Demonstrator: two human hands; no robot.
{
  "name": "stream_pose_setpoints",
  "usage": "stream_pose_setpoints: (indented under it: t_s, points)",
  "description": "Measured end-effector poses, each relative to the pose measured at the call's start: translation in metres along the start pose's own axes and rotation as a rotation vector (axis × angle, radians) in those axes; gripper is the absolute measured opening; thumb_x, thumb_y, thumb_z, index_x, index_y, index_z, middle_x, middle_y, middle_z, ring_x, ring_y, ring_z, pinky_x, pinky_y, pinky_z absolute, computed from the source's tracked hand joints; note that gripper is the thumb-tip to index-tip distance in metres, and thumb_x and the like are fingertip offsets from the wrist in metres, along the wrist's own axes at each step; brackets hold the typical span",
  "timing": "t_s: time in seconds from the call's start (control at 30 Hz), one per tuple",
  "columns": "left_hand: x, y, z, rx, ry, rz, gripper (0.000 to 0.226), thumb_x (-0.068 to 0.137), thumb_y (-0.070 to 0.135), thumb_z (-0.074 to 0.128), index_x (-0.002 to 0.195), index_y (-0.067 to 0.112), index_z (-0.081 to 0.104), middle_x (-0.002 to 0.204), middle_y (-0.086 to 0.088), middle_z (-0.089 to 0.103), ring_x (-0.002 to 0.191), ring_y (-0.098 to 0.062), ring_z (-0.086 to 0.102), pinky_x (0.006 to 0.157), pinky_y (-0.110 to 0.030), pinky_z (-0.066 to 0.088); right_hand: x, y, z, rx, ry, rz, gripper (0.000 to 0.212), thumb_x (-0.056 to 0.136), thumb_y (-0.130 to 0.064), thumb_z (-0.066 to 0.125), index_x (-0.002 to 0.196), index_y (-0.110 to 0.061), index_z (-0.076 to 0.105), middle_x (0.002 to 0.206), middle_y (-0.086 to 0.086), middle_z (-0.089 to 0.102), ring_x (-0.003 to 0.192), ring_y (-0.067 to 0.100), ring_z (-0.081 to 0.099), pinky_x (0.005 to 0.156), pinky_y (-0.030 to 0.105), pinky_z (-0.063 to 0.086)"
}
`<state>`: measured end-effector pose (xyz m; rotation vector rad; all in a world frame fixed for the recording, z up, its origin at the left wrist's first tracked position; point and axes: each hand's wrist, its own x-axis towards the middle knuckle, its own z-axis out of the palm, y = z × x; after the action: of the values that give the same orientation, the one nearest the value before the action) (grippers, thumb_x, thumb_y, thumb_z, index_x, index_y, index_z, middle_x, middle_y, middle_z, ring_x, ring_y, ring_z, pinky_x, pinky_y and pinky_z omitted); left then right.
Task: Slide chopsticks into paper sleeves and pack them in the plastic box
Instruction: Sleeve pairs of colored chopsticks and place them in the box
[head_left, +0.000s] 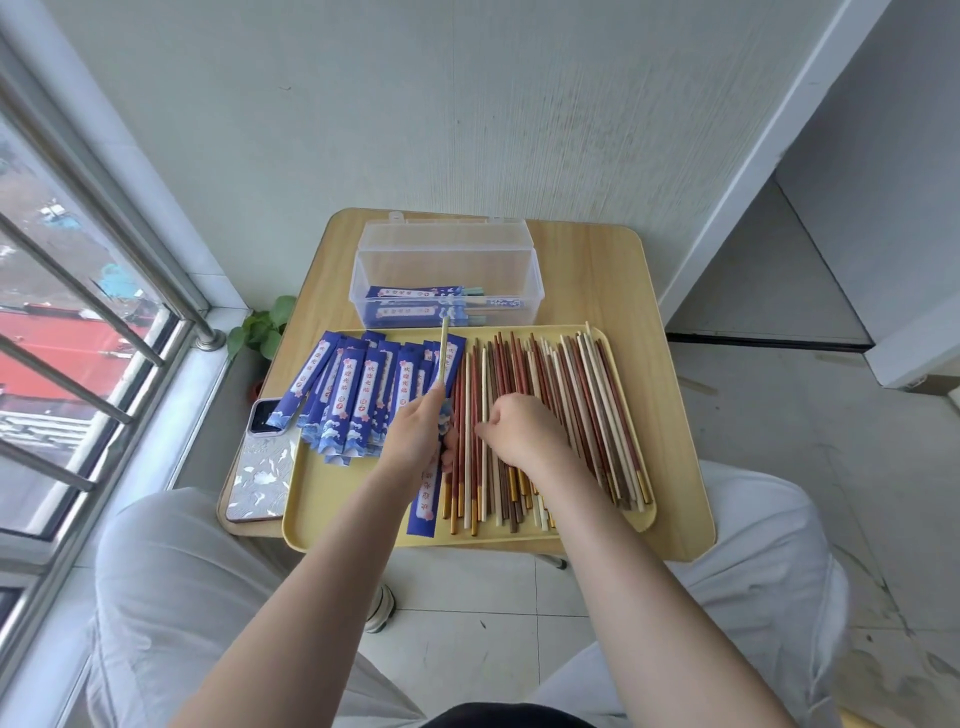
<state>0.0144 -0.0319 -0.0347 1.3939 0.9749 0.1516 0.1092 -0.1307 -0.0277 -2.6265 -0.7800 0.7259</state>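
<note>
Nearest the camera, two bare forearms reach forward over pale trousers to a yellow tray (332, 499) resting on a small wooden table (670, 374). The left hand (415, 436) has its fingers curled around a blue paper sleeve (427, 499), whose lower end lies on the tray towards the near rim, and around a pale chopstick (443, 353) that sticks up and away from the fist. The right hand (524, 431) lies on the loose chopsticks (576, 405) (red-brown, cream and gold-tipped, spread in a row across the right half of the tray), its fingers bent down among them; whether they pinch one cannot be told. On the tray's left half lies a fanned pile of empty blue sleeves (353, 395) printed with white labels and wave patterns. A phone (260, 467) in a pale patterned case lies on the table just beside the tray's left edge. Beyond the tray stands the clear plastic box (447, 260), lid open, with a few sleeved chopsticks (415, 304) lying in its bottom. A green plant (265, 327) shows past the table's left edge, by the barred window (88, 312).
</note>
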Motion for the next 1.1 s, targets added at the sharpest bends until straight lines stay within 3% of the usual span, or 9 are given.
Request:
stream_pose_setpoints:
  t_s: [0.1, 0.17, 0.3, 0.47, 0.57, 0.67, 0.8, 0.97, 1.1]
  points:
    - [0.002, -0.009, 0.000, -0.010, 0.001, 0.011, 0.042, 0.104, 0.046, 0.040, 0.090, 0.011, 0.059, 0.063, -0.006, 0.056, 0.054, -0.021, 0.051, 0.057, -0.032, 0.044, -0.003, -0.007, 0.010, -0.206, -0.001, 0.024, 0.027, 0.099, -0.038, 0.059, 0.101, -0.011, 0.059, 0.089, 0.004, 0.061, 0.075, 0.022, 0.062, 0.054, 0.029, 0.044]
    - [0.000, -0.011, 0.000, -0.007, 0.003, 0.033, 0.038, 0.106, 0.042, 0.040, 0.095, 0.011, 0.059, 0.060, -0.004, 0.056, 0.046, -0.017, 0.050, 0.048, -0.029, 0.042, -0.003, -0.011, 0.014, -0.194, 0.000, 0.055, 0.026, 0.099, -0.034, 0.059, 0.109, -0.009, 0.060, 0.097, 0.005, 0.063, 0.082, 0.024, 0.063, 0.058, 0.031, 0.047]
    - [-0.001, -0.016, -0.001, -0.026, -0.029, 0.071, 0.028, 0.107, 0.032, 0.039, 0.107, 0.012, 0.059, 0.063, -0.007, 0.056, 0.043, -0.016, 0.048, 0.042, -0.029, 0.042, -0.002, -0.016, 0.018, -0.094, 0.005, 0.121, 0.015, 0.098, -0.023, 0.060, 0.106, -0.009, 0.061, 0.090, 0.003, 0.057, 0.077, 0.022, 0.059, 0.056, 0.028, 0.043]
    - [-0.001, -0.016, -0.001, -0.039, -0.049, 0.048, 0.025, 0.107, 0.028, 0.039, 0.107, 0.011, 0.057, 0.067, -0.010, 0.056, 0.044, -0.018, 0.047, 0.043, -0.029, 0.041, -0.004, -0.010, 0.007, 0.186, 0.017, 0.155, 0.020, 0.092, -0.024, 0.063, 0.083, -0.007, 0.062, 0.070, 0.004, 0.059, 0.057, 0.018, 0.057, 0.048, 0.024, 0.039]
    - [-0.002, -0.013, 0.000, -0.054, -0.076, 0.070, 0.024, 0.107, 0.025, 0.038, 0.107, 0.011, 0.058, 0.065, -0.010, 0.058, 0.042, -0.019, 0.045, 0.041, -0.027, 0.039, -0.011, -0.006, -0.017, 0.371, 0.010, 0.093, 0.009, 0.092, -0.013, 0.059, 0.096, -0.007, 0.063, 0.072, 0.006, 0.066, 0.055, 0.013, 0.062, 0.048, 0.021, 0.042]
    - [-0.001, -0.008, 0.001, -0.052, -0.108, 0.116, 0.023, 0.107, 0.029, 0.038, 0.110, 0.018, 0.058, 0.065, -0.008, 0.060, 0.043, -0.021, 0.046, 0.042, -0.028, 0.039, -0.018, -0.001, -0.042, 0.571, 0.032, 0.002, 0.020, 0.091, -0.004, 0.054, 0.104, -0.019, 0.060, 0.080, 0.006, 0.071, 0.048, 0.010, 0.058, 0.042, 0.021, 0.041]
    - [-0.003, 0.000, 0.004, -0.075, -0.114, 0.166, 0.022, 0.106, 0.024, 0.039, 0.109, 0.013, 0.057, 0.066, -0.011, 0.055, 0.043, -0.020, 0.044, 0.041, -0.028, 0.038, -0.020, -0.001, -0.063, 0.868, 0.046, -0.083, 0.021, 0.097, -0.003, 0.046, 0.102, -0.009, 0.066, 0.088, 0.010, 0.076, 0.052, 0.020, 0.062, 0.042, 0.025, 0.039]
    - [-0.004, 0.004, 0.003, -0.076, -0.123, 0.178, 0.021, 0.106, 0.023, 0.038, 0.109, 0.011, 0.055, 0.066, -0.010, 0.055, 0.044, -0.021, 0.044, 0.042, -0.027, 0.037, -0.019, 0.000, -0.073, 0.987, 0.229, -0.173, 0.012, 0.098, -0.010, 0.059, 0.106, -0.013, 0.067, 0.077, 0.003, 0.072, 0.048, 0.009, 0.052, 0.045, 0.021, 0.038]
    - [-0.005, 0.006, 0.002, -0.063, -0.142, 0.209, 0.022, 0.107, 0.029, 0.041, 0.110, 0.013, 0.055, 0.068, -0.012, 0.053, 0.045, -0.020, 0.045, 0.042, -0.028, 0.039, -0.009, 0.003, -0.071, 0.926, 0.431, -0.171, 0.008, 0.094, -0.025, 0.068, 0.097, -0.033, 0.070, 0.080, -0.013, 0.062, 0.068, 0.003, 0.055, 0.065, 0.025, 0.048]
